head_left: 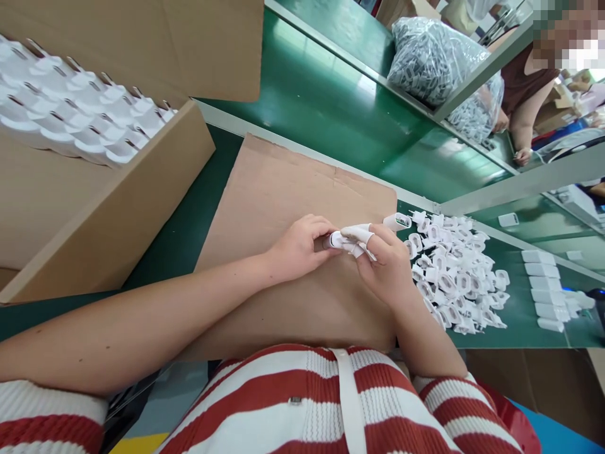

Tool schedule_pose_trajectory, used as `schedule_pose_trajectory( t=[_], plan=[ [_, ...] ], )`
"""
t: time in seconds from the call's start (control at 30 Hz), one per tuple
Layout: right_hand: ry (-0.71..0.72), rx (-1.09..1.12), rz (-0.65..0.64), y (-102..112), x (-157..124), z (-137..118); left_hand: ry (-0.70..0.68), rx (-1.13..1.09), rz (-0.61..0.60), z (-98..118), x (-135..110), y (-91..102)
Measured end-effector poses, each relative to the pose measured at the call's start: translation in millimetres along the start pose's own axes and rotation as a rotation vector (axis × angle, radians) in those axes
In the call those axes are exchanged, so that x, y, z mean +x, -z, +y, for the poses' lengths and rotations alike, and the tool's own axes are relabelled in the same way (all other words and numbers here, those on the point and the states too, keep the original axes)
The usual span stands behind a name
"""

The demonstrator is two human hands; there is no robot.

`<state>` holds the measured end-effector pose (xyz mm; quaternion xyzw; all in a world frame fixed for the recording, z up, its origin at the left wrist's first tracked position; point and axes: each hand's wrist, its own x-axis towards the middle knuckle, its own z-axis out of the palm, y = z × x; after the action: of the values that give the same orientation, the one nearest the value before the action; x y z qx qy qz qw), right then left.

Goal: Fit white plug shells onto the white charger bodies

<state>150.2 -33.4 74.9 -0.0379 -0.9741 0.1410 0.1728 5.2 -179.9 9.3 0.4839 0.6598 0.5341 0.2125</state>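
Over the cardboard sheet [283, 189], my two hands meet around a small white plastic charger housing [336, 239]. My left hand [299, 248] pinches its left end between thumb and fingers. White finger covers are on some fingers of my right hand [388, 261], which closes on the housing from the right and hides much of it. Just beyond the right hand lies another white housing [396, 221] with its open end showing. A heap of white plug parts [454, 271] spreads to the right of that hand.
At left, an open cardboard box [155, 189] holds rows of white plug chargers [80, 107] with prongs up. White blocks [543, 287] line up at far right. Beyond the metal rail, a large clear bag [425, 60] of small grey parts sits near another person's arm [527, 129].
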Motion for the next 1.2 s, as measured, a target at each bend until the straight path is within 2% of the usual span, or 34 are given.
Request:
schedule_pose_trajectory(
  t=[0.27,0.5,0.67,0.9,1.2],
  plan=[
    [0.000,-0.034,-0.021,-5.2,1.7,-4.3,0.014,0.015,-0.001,1.0,0.6,0.6],
    [-0.013,-0.041,0.049,-8.6,-0.6,-7.6,-0.023,0.014,0.015,-0.4,-0.2,-0.9],
    [-0.043,-0.029,0.115,-6.3,-3.2,-4.5,0.014,0.011,0.003,0.1,0.1,-1.1],
    [0.008,-0.077,0.036,-7.2,3.6,-5.6,0.019,-0.009,0.004,0.6,0.2,-0.1],
    [0.035,-0.144,0.055,-9.8,2.1,-7.7,-0.002,-0.003,0.006,0.6,0.0,-0.9]
  ],
)
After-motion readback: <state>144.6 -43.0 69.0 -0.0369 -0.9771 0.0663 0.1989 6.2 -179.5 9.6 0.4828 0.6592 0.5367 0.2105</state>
